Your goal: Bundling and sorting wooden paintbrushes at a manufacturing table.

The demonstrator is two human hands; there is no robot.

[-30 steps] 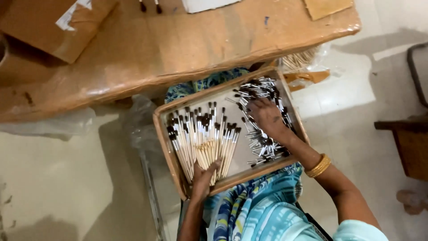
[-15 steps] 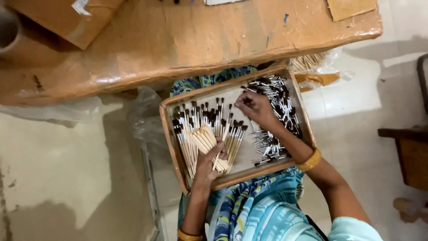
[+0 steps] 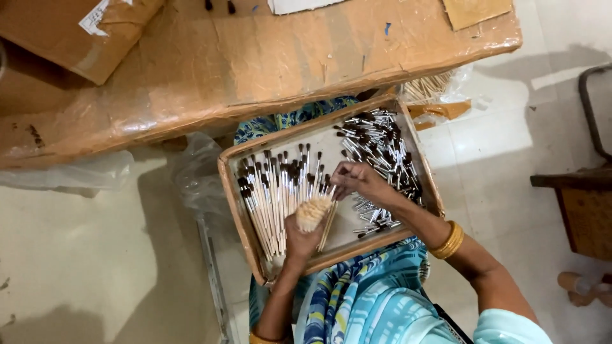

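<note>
The table [image 3: 255, 70] above you is wrapped in brown paper and clear film. On its left corner sits a brown carton [image 3: 70, 38] with a white label on top; a white sheet [image 3: 299, 5] lies at the far edge and a tan card [image 3: 475, 9] at the right corner.

On your lap rests the tray [image 3: 231, 191]. Brushes [image 3: 274, 191] lie in a row on its left side, and a pile of loose metal-and-bristle heads [image 3: 382, 153] fills the right, so I judge you partway through.

Your left hand [image 3: 303, 239] is closed around a bundle of wooden handles [image 3: 313, 211]. Your right hand [image 3: 360, 181] pinches one piece just beside that bundle.
</note>
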